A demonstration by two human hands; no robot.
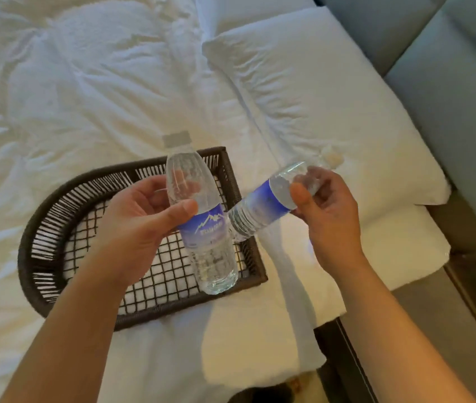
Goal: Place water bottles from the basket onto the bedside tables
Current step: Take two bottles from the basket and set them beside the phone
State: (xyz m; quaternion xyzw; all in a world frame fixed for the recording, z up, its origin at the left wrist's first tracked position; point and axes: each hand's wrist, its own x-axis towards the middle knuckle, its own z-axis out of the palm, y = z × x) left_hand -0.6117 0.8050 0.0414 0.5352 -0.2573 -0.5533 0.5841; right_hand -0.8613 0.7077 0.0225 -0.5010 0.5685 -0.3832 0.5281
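A dark woven basket (56, 228) lies on the white bed, with nothing visible inside it. My left hand (140, 225) grips a clear water bottle (207, 245) with a blue label, held nearly upright above the basket, cap pointing away. My right hand (326, 207) holds a second, similar water bottle (263, 205) by its upper part, tilted, with its base pointing down-left toward the first bottle. The two bottles nearly touch above the basket's right side. No bedside table is in view.
A rumpled white duvet (85, 97) covers the bed. A white pillow (318, 91) lies to the right, against a grey padded headboard (449, 82). The bed's dark frame edge (347, 344) and a strip of floor show at lower right.
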